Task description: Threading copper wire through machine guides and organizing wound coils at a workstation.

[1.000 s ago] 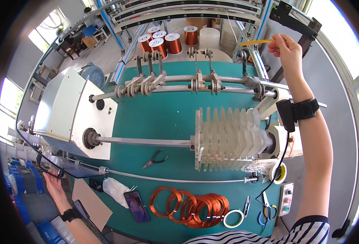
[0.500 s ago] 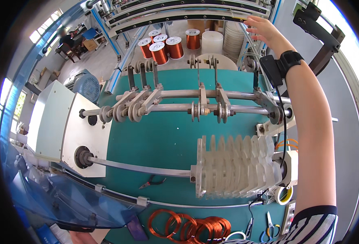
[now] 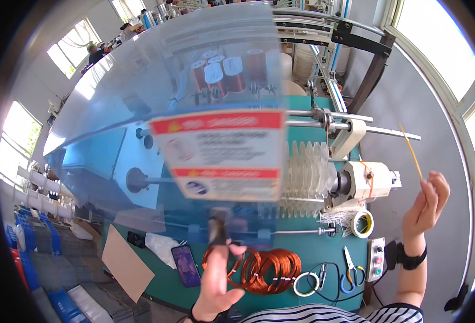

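Note:
A clear bluish guard cover (image 3: 103, 140) with a red-and-white warning label (image 3: 224, 156) tilts over much of the winding machine. My left hand (image 3: 216, 277) is at the cover's dark handle (image 3: 219, 226), its fingers apparently closed round it, though motion smears them. My right hand (image 3: 428, 207), raised at the right beside the machine, pinches a thin yellow strip or tube (image 3: 411, 151) that points up and left. Right of the cover, the translucent ridged winding former (image 3: 308, 172) meets the white end support (image 3: 362, 183); the former's left part shows only hazily through the cover.
On the green bench lie copper wire coils (image 3: 272, 272), a phone (image 3: 185, 265), scissors (image 3: 349, 266), a tape roll (image 3: 362, 224) and cardboard (image 3: 127, 262). A switch box (image 3: 375, 258) sits at the right edge. Metal rods (image 3: 388, 131) jut out to the right.
The cover has swung from the lower left up over the machine, with my left hand at its handle. My right hand has come down from the upper rail, holding the yellow strip. The view has shifted.

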Demonstrator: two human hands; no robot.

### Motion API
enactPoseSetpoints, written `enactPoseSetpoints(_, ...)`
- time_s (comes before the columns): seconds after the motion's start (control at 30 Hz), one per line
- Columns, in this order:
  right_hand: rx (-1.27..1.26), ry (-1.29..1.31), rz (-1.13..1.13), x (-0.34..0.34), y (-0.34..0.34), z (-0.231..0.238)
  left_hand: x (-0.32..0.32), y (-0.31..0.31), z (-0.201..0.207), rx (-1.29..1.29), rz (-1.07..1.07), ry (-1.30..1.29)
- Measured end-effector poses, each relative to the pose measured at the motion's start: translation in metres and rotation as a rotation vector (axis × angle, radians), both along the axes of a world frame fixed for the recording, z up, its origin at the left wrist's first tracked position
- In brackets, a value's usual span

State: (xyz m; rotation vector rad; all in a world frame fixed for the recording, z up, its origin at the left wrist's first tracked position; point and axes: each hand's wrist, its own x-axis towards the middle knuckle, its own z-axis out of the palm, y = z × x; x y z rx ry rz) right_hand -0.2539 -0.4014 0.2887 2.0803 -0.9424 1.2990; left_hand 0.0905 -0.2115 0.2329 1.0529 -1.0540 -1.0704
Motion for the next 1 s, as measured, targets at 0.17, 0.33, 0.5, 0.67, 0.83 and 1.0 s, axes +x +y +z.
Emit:
enactPoseSetpoints(0.17, 0.527, -0.126, -0.231, -0.055, 0.086, -0.069, -0.052, -0.025, -0.004, -0.116, -0.322, -0.164)
enactPoseSetpoints(0.33, 0.884, -0.036, -0.646, -0.095, 0.154, -0.168, -0.114, -0.040, 0.008, -0.154, -0.414, -0.130)
enactPoseSetpoints(0.5, 1.019, 0.165, -0.993, -0.126, 0.207, -0.251, -0.130, -0.038, -0.012, -0.278, -0.326, -0.192)
enactPoseSetpoints(0.67, 1.048, 0.231, -0.921, -0.154, 0.234, -0.312, -0.130, -0.033, -0.020, -0.347, -0.254, -0.225)
enactPoseSetpoints(0.83, 0.945, 0.083, -1.113, -0.163, 0.222, -0.316, -0.136, 0.018, -0.055, -0.470, -0.144, -0.225)
enactPoseSetpoints(1.0, 0.915, 0.107, -0.994, -0.153, 0.211, -0.299, -0.108, 0.127, -0.128, -0.274, -0.218, -0.356)
